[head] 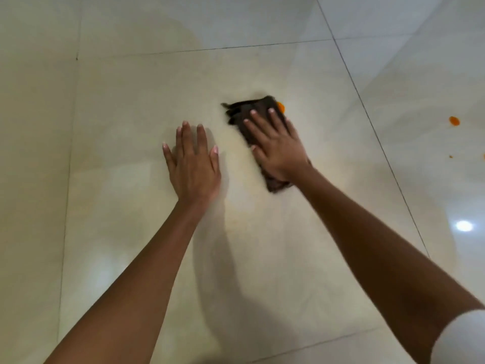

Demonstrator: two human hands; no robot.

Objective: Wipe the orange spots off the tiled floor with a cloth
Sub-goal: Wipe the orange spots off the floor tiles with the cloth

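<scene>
Forearms: the left forearm (136,285) and right forearm (367,232) reach forward from the bottom edge; a white sleeve (462,337) shows at the lower right corner.
Left hand: the left hand (193,164) lies flat on the tiled floor (118,106), fingers straight and slightly spread, holding nothing; it looks like a brace.
Cloth: the dark brown cloth (249,109) lies folded on the same tile, just right of the left hand and apart from it. Its long axis runs away from the person, roughly in line with the right forearm. Its far left edge is blurred.
Right hand: the right hand (278,145) presses flat on the cloth, fingers straight, not curled round it.
Nearest spot: an orange spot (281,106) peeks out at the cloth's far right corner, touching its edge, just past the outer fingertips. It is bright and partly covered, so its full shape cannot be told.
Grout line: a dark grout line (367,114) separates this tile from the next one to the right.
Further spots: a second orange spot (454,121) and small orange specks (451,156) lie well to the right, past that line.
Next move: probably a push forward and rightward; the right hand is nearer every spot.
</scene>
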